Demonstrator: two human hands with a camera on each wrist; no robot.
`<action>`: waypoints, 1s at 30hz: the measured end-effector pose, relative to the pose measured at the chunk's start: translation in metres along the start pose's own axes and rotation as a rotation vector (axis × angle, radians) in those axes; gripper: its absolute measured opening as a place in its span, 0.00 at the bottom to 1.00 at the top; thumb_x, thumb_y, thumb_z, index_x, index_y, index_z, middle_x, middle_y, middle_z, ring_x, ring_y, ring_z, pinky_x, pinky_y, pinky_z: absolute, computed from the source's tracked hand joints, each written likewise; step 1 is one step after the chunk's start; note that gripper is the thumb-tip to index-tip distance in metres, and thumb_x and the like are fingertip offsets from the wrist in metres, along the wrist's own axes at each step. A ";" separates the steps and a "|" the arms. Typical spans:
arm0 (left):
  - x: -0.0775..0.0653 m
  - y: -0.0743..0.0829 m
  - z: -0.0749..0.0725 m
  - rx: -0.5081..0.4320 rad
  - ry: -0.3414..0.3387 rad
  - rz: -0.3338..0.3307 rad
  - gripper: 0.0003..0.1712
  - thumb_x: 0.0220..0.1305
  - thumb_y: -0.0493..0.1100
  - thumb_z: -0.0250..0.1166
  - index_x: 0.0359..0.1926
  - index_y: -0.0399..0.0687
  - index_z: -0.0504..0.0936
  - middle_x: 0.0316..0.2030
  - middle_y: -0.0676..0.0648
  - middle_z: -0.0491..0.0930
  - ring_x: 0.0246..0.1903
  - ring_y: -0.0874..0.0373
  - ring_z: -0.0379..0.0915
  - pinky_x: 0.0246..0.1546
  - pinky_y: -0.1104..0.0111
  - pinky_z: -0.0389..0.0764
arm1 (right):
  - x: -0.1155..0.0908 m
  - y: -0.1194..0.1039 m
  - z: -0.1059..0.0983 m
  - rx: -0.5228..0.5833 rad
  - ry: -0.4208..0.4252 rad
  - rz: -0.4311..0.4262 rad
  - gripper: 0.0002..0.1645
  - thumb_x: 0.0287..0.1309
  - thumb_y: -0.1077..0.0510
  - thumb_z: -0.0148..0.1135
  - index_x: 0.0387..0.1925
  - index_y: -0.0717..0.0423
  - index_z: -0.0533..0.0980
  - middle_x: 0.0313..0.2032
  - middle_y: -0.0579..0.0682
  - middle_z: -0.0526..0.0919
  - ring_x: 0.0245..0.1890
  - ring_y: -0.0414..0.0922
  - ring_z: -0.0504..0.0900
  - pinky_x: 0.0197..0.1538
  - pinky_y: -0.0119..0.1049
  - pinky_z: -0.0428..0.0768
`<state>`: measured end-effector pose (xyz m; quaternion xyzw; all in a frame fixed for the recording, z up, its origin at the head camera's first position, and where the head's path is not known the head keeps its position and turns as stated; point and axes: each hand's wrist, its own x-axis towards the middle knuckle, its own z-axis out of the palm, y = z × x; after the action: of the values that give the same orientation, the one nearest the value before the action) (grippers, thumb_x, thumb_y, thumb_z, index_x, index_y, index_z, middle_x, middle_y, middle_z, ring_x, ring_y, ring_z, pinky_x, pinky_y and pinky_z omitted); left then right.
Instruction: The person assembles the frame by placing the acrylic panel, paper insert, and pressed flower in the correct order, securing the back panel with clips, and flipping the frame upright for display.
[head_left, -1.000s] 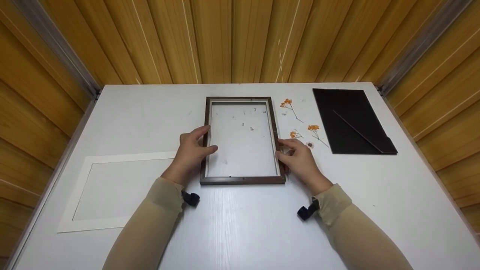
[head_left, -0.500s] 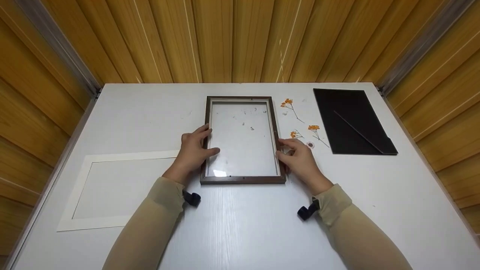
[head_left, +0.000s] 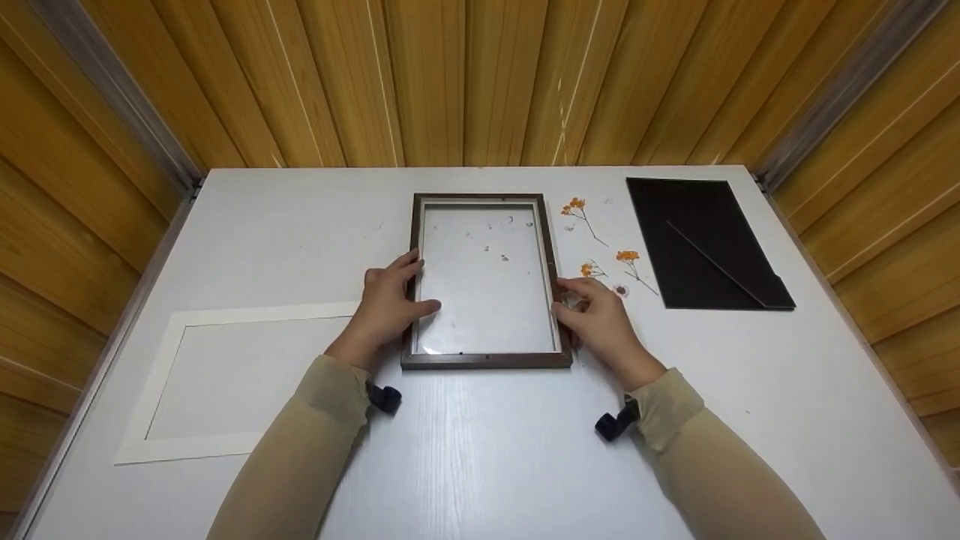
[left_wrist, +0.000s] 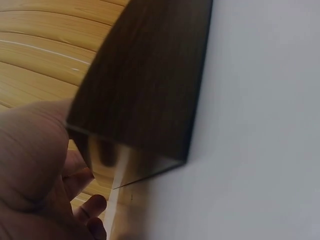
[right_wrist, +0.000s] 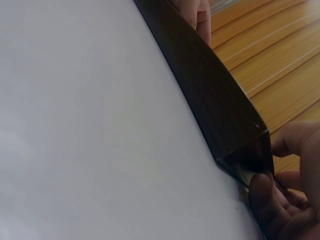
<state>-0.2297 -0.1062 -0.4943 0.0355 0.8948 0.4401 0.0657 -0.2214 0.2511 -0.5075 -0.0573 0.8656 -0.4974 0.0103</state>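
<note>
A dark brown picture frame (head_left: 486, 361) lies at the middle of the white table, with a pale inner edge and a clear pane (head_left: 480, 300) that catches a small glare at its lower left corner. My left hand (head_left: 386, 301) holds the frame's left side, its thumb reaching over the pane and its fingertips on the rail. On the opposite side, my right hand (head_left: 600, 319) grips the right rail between thumb and fingers. Both wrist views show the frame's near rail close up; the right wrist view has curled fingers (right_wrist: 280, 205) at its corner.
Left of the frame lies a white mat border (head_left: 154, 382), partly under the left arm. Orange dried flower sprigs (head_left: 627, 256) and a small round flower (head_left: 619, 289) lie to the right. Beyond them is a black backing board (head_left: 697, 240) with a slanted strip. Wooden panels (head_left: 495, 82) rise behind.
My left hand has shifted slightly right, its thumb further over the pane and its fingers onto the rail. A bright glare appeared at the pane's lower left and has shrunk. The right hand stays put.
</note>
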 end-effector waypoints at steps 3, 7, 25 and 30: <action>0.000 0.000 0.001 0.049 -0.014 0.014 0.50 0.72 0.49 0.78 0.87 0.41 0.66 0.92 0.49 0.54 0.82 0.35 0.53 0.83 0.42 0.71 | 0.000 0.001 0.000 -0.002 -0.001 0.002 0.31 0.72 0.62 0.73 0.73 0.65 0.80 0.68 0.64 0.82 0.32 0.36 0.79 0.27 0.25 0.80; -0.001 -0.001 0.004 0.133 -0.040 0.030 0.50 0.76 0.54 0.73 0.88 0.42 0.63 0.93 0.47 0.50 0.81 0.34 0.52 0.83 0.38 0.67 | -0.001 0.003 0.001 0.019 -0.018 0.013 0.32 0.73 0.63 0.72 0.75 0.65 0.79 0.69 0.64 0.81 0.28 0.35 0.78 0.25 0.26 0.80; 0.017 0.009 -0.009 0.132 -0.081 0.023 0.47 0.80 0.52 0.70 0.89 0.43 0.62 0.90 0.38 0.51 0.88 0.34 0.53 0.88 0.40 0.64 | 0.000 0.001 0.002 0.003 -0.006 0.004 0.31 0.72 0.63 0.71 0.74 0.66 0.79 0.68 0.63 0.82 0.29 0.36 0.78 0.25 0.26 0.80; 0.039 0.016 -0.016 0.129 -0.073 -0.029 0.48 0.80 0.50 0.69 0.89 0.37 0.58 0.89 0.33 0.50 0.87 0.32 0.59 0.86 0.43 0.69 | 0.000 0.001 0.002 0.002 -0.002 -0.003 0.31 0.73 0.63 0.72 0.73 0.66 0.80 0.66 0.62 0.82 0.28 0.35 0.78 0.24 0.27 0.80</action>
<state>-0.2711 -0.1043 -0.4751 0.0429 0.9187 0.3790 0.1023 -0.2211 0.2498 -0.5094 -0.0587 0.8651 -0.4981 0.0104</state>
